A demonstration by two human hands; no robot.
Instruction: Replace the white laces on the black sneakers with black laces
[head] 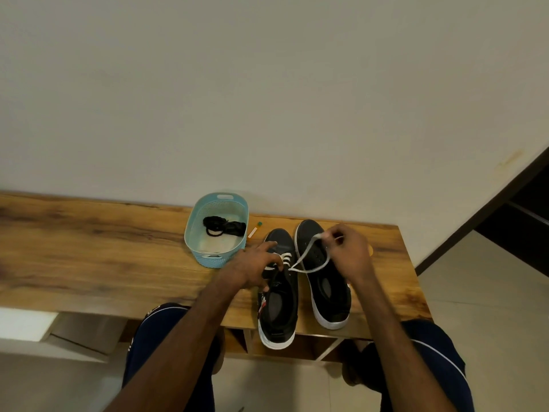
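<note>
Farthest left, the wooden table runs along a pale wall. Toward the middle, a light blue basket stands at the table's far edge; the black laces lie bundled on its floor. Just right of the basket, a small stick-like item with a green tip lies on the wood; what it is cannot be told. Next, the left hand rests on the nearer sneaker, its fingers spread and only slightly bent over the laced part of the upper, the forefinger reaching toward the toe, the thumb down at the shoe's left side; it presses the shoe rather than closing round it. This sneaker, black with a white sole, points away from the person, its heel overhanging the table's near edge. The white lace is threaded through its forward eyelets and leads off to the right as a loose loop across the second sneaker, which stands just beside the first, parallel to it. Farthest right, the right hand hovers over that shoe's toe, fingertips and thumb pinched on the raised lace
</note>
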